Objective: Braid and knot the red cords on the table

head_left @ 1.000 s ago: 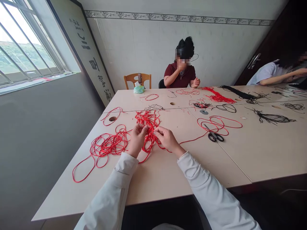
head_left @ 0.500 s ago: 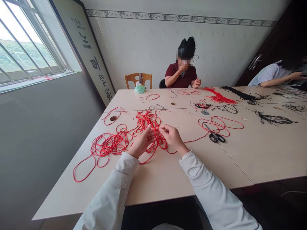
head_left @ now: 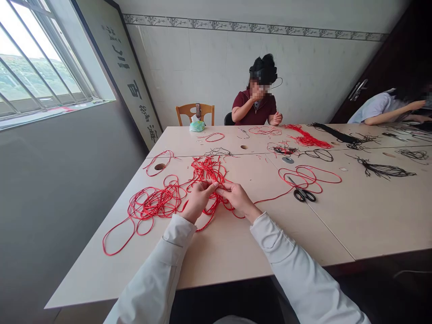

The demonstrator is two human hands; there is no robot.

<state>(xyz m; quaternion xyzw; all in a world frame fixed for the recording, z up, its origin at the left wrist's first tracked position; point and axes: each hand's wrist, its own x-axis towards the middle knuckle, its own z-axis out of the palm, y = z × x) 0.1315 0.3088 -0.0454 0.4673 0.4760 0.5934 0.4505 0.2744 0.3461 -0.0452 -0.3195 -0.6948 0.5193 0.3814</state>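
My left hand (head_left: 198, 198) and my right hand (head_left: 237, 196) meet fingertip to fingertip over a heap of braided red cords (head_left: 206, 167). Both hands are closed in a pinch on red cord; the exact spot they grip is hidden by the fingers. Braided loops hang below my hands onto the table. A loose tangle of thin red cord (head_left: 155, 202) lies left of my left hand. From my right side, a single red strand runs across to a looped red cord (head_left: 312, 168).
Black-handled scissors (head_left: 304, 194) lie right of my hands on the pale table (head_left: 216, 265). Bundles of black cord (head_left: 384, 168) and red cord (head_left: 308, 138) lie farther off. A person in a maroon top (head_left: 255, 108) sits opposite; another person (head_left: 384, 105) sits at far right.
My hands have come together. The left hand, partly spread before with its palm up, has closed its fingers, and the right hand has shifted slightly left to meet it.
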